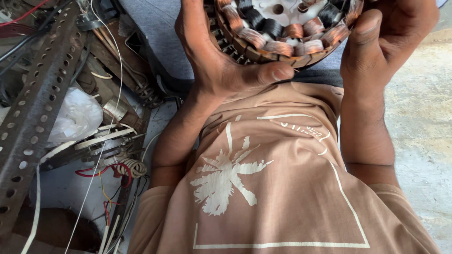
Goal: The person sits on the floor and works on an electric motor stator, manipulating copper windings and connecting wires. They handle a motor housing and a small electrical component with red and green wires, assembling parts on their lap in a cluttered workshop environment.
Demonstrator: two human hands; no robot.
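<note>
At far left a perforated steel angle bar [35, 108] runs diagonally across a heap of clutter; beside it lies a white plastic bag [77, 117], and below that a small coil of wire [134, 167] with red and yellow leads [101, 181]. At centre, the left hand [214, 61] grips the near-left edge of a round motor stator [282, 28], thumb pressed under its rim. The stator sits at the top of the frame, partly cut off, its ring of copper and black windings facing the camera. The right hand [381, 42] clasps the stator's right edge, thumb on the windings. Below both forearms is a tan printed shirt [282, 188]. At far right is bare concrete floor [423, 131].
</note>
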